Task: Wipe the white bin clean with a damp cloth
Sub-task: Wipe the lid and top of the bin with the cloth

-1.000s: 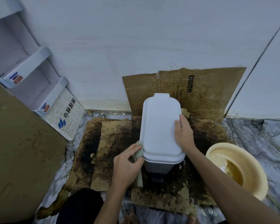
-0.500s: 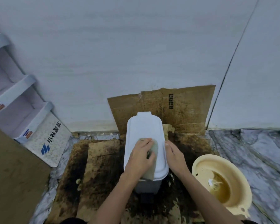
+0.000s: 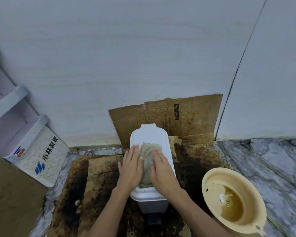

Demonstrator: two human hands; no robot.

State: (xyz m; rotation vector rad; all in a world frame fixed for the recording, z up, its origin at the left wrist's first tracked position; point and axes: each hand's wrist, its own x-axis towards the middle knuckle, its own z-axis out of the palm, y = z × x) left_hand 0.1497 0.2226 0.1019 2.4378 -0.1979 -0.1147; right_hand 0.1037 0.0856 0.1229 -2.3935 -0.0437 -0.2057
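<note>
The white bin (image 3: 149, 136) stands on stained cardboard against the wall, its lid closed. A greyish damp cloth (image 3: 148, 161) lies spread on the lid. My left hand (image 3: 131, 168) rests flat on the cloth's left side, fingers extended. On the cloth's right side my right hand (image 3: 161, 170) presses down flat in the same way. Both palms cover the near part of the lid. The bin's grey lower body and pedal show below my wrists.
A cream plastic basin (image 3: 210, 178) with brownish water sits on the marble floor to the right. Dirty cardboard sheets (image 3: 99, 170) cover the floor and lean on the wall (image 3: 191, 117). A white printed carton (image 3: 41, 154) and a brown board (image 3: 10, 199) stand at left.
My left hand carried the cloth from the bin's left edge onto the lid. My right hand left the lid's right edge and now lies flat on the cloth.
</note>
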